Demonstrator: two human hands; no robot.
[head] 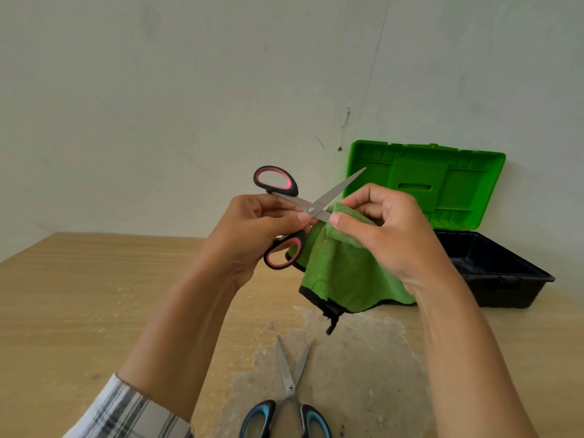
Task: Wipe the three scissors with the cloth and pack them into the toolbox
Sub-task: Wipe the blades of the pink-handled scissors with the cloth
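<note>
My left hand [252, 229] grips a pair of pink-and-black scissors [328, 196] near the pivot, held up over the table with the blades spread apart. One blade points up to the right; the other is wrapped in the green cloth [341, 273]. My right hand [388, 229] pinches that cloth around the lower blade, and the rest of the cloth hangs down. A pair of blue-and-black scissors [289, 393] lies slightly spread on the table near the front edge. The toolbox [493, 267] stands at the right with its green lid [423, 181] raised. A third pair is not in view.
The wooden table [94, 295] has a worn grey patch around the blue scissors. A pale wall stands close behind the table and the toolbox. A checked sleeve [132, 415] shows at the lower left.
</note>
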